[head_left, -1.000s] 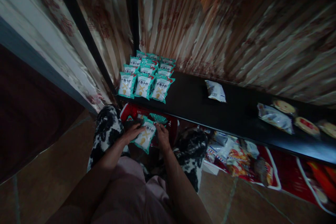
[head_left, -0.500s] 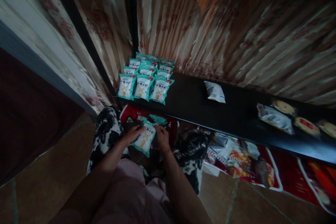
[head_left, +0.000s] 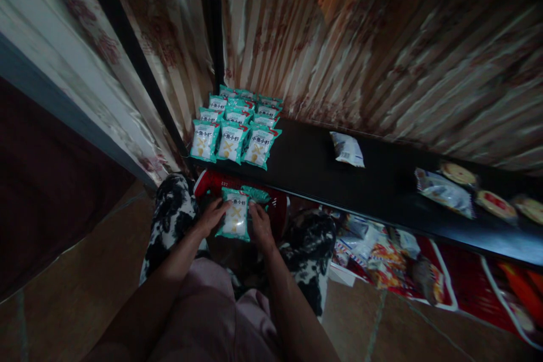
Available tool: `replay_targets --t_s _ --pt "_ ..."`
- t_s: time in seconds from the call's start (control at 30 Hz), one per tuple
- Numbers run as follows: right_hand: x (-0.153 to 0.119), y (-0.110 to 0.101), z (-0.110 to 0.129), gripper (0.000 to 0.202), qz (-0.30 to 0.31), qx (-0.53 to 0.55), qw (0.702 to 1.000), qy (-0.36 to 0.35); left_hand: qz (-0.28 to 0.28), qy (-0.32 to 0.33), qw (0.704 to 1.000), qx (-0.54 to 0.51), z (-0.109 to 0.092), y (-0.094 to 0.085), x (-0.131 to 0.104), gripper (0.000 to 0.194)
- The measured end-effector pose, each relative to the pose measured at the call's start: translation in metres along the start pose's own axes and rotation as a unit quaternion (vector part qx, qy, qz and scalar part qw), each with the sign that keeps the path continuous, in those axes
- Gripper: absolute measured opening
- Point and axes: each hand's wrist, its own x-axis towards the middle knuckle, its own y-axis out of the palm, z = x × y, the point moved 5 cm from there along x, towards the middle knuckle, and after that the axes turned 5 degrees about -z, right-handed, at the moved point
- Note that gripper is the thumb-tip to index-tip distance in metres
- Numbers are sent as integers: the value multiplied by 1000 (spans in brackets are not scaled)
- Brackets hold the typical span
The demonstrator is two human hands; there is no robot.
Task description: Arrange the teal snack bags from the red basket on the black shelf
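Between my two hands is a teal and white snack bag (head_left: 236, 216), upright with its printed front facing me. My left hand (head_left: 212, 216) grips its left edge, thumb on the front. On the opposite edge, my right hand (head_left: 259, 223) holds it the same way. Behind the bag, partly hidden, sits a red basket (head_left: 278, 212) with another teal bag (head_left: 257, 194) in it. Matching snack bags (head_left: 231, 141) stand in rows on the left end of the black shelf (head_left: 297, 153), just above the basket.
Along the shelf lie a white packet (head_left: 347, 149), a silvery packet (head_left: 444, 190) and several round wrapped items (head_left: 496, 205). Under its right part are red baskets with mixed packets (head_left: 382, 249). Black posts (head_left: 127, 51) and a striped curtain (head_left: 271, 39) border the shelf.
The held bag has turned from tilted to nearly upright and risen slightly. My right hand has shifted down its side. The bags on the shelf have stayed put.
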Motion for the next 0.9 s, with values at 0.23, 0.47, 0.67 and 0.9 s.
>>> replay_targets --t_s 0.23,0.47,0.67,0.9 --pt "-16 10 -5 50 62 8 997 44 -45 21 999 -20 2 -4 1 66" --pt "-27 18 1 46 109 52 989 86 -94 33 994 -36 3 -12 4 64" --pt "-36 22 -6 65 125 97 978 134 -115 49 990 -59 2 -12 4 57" --pt "-32 19 -10 79 112 42 984 129 -121 56 987 -87 4 -11 3 46"
